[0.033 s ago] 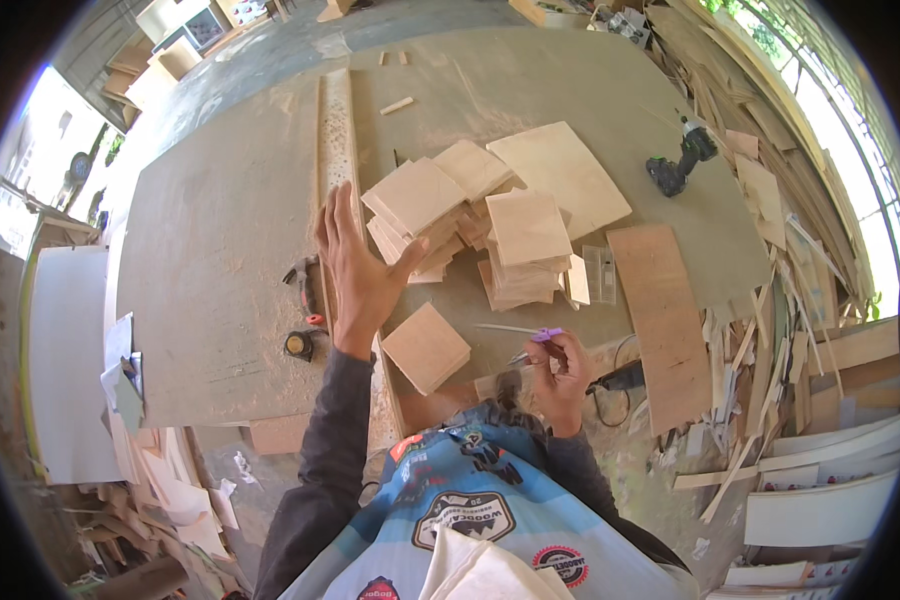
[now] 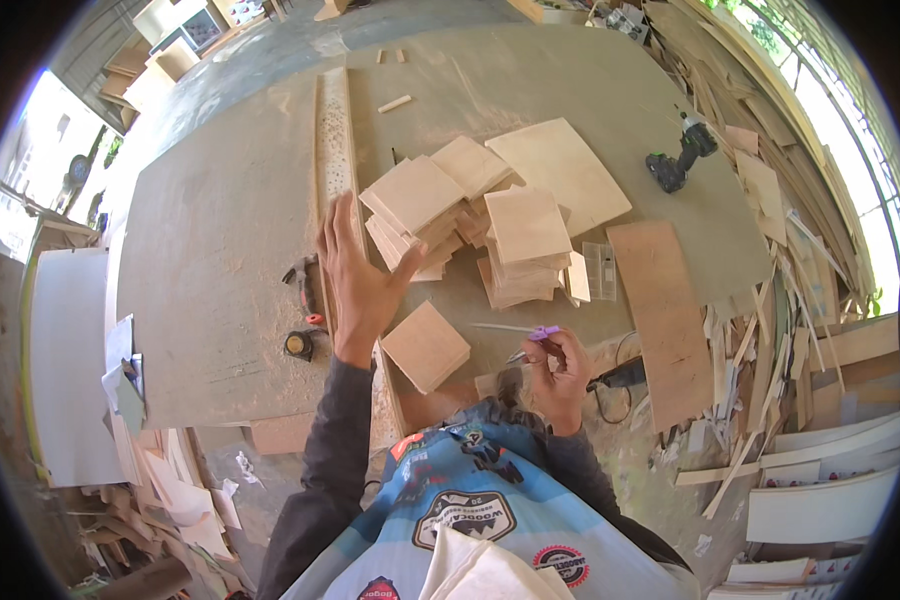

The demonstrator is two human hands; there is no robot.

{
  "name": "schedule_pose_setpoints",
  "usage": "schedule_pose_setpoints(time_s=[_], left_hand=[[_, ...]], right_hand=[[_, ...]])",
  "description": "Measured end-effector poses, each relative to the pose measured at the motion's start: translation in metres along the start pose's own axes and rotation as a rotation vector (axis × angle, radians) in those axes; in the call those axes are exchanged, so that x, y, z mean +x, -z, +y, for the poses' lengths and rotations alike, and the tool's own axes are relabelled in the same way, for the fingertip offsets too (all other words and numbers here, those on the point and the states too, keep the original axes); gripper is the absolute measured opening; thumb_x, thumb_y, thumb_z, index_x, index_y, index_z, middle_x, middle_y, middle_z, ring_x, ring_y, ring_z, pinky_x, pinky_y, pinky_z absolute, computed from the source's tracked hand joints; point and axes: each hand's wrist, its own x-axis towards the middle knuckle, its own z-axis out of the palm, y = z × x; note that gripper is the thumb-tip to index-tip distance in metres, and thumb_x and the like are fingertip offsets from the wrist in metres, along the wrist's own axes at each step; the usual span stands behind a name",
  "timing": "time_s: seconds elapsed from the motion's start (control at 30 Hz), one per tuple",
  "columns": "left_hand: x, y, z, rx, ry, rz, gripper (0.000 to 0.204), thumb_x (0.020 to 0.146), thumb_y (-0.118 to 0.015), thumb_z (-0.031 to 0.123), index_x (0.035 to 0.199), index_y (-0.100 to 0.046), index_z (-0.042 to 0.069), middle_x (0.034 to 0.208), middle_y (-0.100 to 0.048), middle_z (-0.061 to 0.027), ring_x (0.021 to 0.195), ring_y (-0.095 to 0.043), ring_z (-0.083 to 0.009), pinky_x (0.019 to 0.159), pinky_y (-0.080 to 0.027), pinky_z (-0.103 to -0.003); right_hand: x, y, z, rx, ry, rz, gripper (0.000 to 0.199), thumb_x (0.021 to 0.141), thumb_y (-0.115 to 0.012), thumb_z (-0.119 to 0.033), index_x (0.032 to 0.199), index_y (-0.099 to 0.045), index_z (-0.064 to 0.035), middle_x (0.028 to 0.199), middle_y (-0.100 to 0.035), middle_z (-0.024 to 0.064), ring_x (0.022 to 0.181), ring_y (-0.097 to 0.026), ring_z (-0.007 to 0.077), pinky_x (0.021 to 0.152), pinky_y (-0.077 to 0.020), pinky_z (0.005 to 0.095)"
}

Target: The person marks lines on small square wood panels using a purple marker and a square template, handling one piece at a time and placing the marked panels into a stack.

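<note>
Nothing moved since before. Left hand (image 2: pixel 358 275) raised, fingers spread wide, holding nothing. Right hand (image 2: pixel 560 372) closed around a purple pen (image 2: pixel 542 333). Small square board (image 2: pixel 426 346) flat on the table (image 2: pixel 220 250), just right of left hand, nearer to it.

The left hand (image 2: pixel 355 275) is raised, open, fingers stretched forward, dark sleeve to the wrist. The right hand (image 2: pixel 560 365) is curled near the chest, apparently pinching something thin.
</note>
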Motion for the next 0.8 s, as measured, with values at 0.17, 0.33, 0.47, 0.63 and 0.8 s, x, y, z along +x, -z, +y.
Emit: schedule_pose_setpoints(time_s=[0.17,0.33,0.47,0.63,0.8], left_hand=[[-0.078,0.028,-0.025,-0.303,0.287,-0.194,0.075,0.082,-0.094,0.026,0.146,-0.062,0.001,0.145,-0.066,-0.0158,0.131,-0.063,-0.0294,0.101,-0.053,-0.043],[-0.156,0.044,-0.035,-0.352,0.396,-0.202,0.069,0.080,-0.095,0.022,0.140,-0.067,0.002,0.140,-0.069,-0.0130,0.126,-0.066,-0.0262,0.095,-0.055,-0.039],[-0.171,0.033,-0.030,-0.375,0.405,-0.133,0.074,0.073,-0.095,0.009,0.140,-0.066,0.003,0.136,-0.070,-0.0139,0.121,-0.069,-0.0283,0.092,-0.056,-0.039],[-0.177,0.024,-0.032,-0.401,0.400,-0.057,0.072,0.074,-0.092,0.004,0.140,-0.065,0.003,0.133,-0.071,-0.0149,0.117,-0.070,-0.0295,0.090,-0.056,-0.039],[-0.177,0.025,-0.033,-0.403,0.397,-0.054,0.069,0.074,-0.091,0.005,0.138,-0.066,0.003,0.130,-0.073,-0.0153,0.115,-0.071,-0.0299,0.090,-0.056,-0.039]], right_hand=[[-0.001,-0.021,-0.009,0.089,-0.166,-0.047,0.019,0.101,-0.079,-0.007,0.116,-0.071,0.0020,0.099,-0.076,0.0087,0.080,-0.074,0.0151,0.075,-0.0589,0.0273],[0.007,-0.053,-0.019,0.096,-0.227,-0.266,0.020,0.104,-0.078,-0.009,0.119,-0.070,0.0008,0.099,-0.074,0.0028,0.083,-0.071,0.0098,0.069,-0.0607,0.0268],[0.012,-0.078,-0.031,-0.004,-0.097,-0.389,0.019,0.102,-0.080,-0.011,0.113,-0.072,0.0011,0.096,-0.075,0.0049,0.077,-0.071,0.0092,0.066,-0.0591,0.0268],[0.014,-0.096,-0.049,-0.026,-0.001,-0.474,0.017,0.099,-0.082,-0.010,0.109,-0.074,0.0018,0.094,-0.076,0.0089,0.074,-0.075,0.0137,0.065,-0.0598,0.0281],[0.014,-0.104,-0.052,-0.036,-0.021,-0.507,0.017,0.099,-0.081,-0.009,0.109,-0.074,0.0022,0.094,-0.075,0.0098,0.073,-0.075,0.0148,0.065,-0.0601,0.0284]])
